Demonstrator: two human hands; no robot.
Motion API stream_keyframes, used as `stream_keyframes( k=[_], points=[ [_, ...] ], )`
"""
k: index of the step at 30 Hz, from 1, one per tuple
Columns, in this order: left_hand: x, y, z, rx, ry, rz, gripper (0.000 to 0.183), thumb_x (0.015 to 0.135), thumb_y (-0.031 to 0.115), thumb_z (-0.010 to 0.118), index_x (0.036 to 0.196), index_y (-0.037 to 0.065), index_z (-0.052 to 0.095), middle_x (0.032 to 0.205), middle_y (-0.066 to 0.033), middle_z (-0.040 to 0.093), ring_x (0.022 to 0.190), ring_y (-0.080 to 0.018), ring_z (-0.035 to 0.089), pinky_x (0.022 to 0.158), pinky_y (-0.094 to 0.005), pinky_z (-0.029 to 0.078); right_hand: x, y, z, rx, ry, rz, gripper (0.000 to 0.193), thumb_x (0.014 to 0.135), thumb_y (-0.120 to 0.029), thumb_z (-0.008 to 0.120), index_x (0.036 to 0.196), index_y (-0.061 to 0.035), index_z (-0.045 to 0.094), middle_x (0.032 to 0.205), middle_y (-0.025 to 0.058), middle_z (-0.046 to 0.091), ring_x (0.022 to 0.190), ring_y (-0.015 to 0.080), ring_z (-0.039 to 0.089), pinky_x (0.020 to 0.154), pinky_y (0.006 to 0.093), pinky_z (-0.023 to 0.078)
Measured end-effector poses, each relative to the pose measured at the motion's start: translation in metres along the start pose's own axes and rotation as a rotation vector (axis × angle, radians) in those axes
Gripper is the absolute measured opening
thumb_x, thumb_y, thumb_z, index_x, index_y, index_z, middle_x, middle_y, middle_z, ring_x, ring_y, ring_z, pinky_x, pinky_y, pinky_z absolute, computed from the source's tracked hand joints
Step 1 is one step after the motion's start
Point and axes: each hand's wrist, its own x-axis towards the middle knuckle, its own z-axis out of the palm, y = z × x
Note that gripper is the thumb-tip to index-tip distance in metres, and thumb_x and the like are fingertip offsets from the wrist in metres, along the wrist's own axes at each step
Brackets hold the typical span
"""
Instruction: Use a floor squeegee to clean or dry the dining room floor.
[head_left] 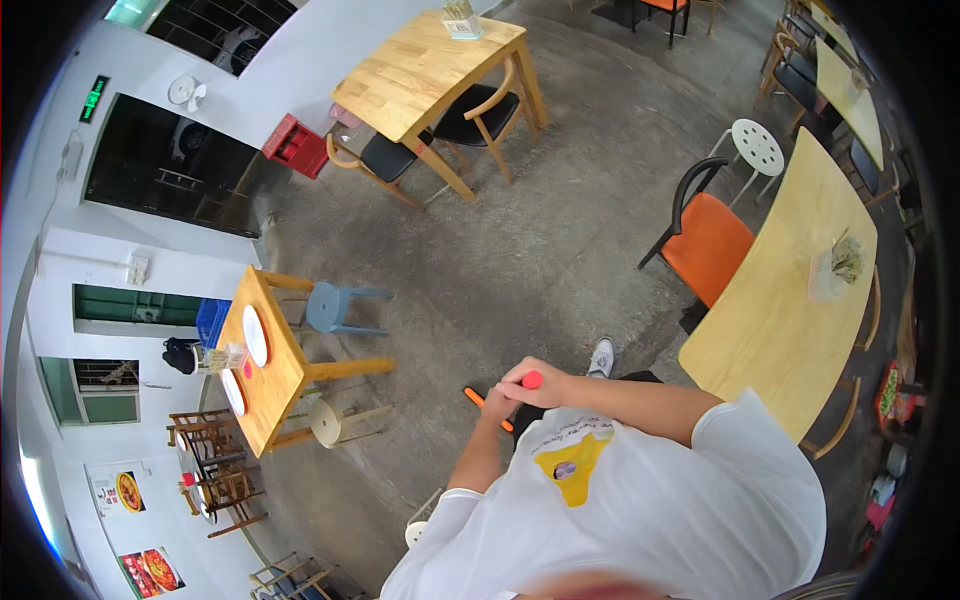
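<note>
Both hands are in front of my white shirt, closed together on a handle with a red rounded end [532,380]. My right hand [540,372] wraps round it near that red end. Close against it on the left, my left hand [497,404] has its fingers closed too. The rest of the handle is hidden under the hands. Just beyond and below them, an orange and black piece [474,397] shows near the floor; whether it joins the handle I cannot tell.
At left stands a wooden table [268,400] with white plates [256,335], a blue stool [328,307] and a pale stool [326,422]. An orange chair [708,248] and long table [780,330] are at right. A wooden table [425,70] and red crate [297,148] stand farther off.
</note>
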Motion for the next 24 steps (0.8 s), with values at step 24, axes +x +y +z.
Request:
stream_keyframes(
  k=[24],
  points=[
    [0.381,0.157,-0.12,0.163,-0.092,0.241,0.021,0.081,0.026,0.07,0.09,0.007,0.067,0.081,-0.015,0.067,0.078,-0.0348,0.066,0.067,-0.0423,0.05,0.248,-0.068,-0.238,-0.222,0.169,0.103,0.029,0.098,-0.015,0.059,0.077,0.0045,0.061,0.061,0.0084,0.052,0.057,0.0121,0.045,0.055,0.0312,0.04]
  ],
)
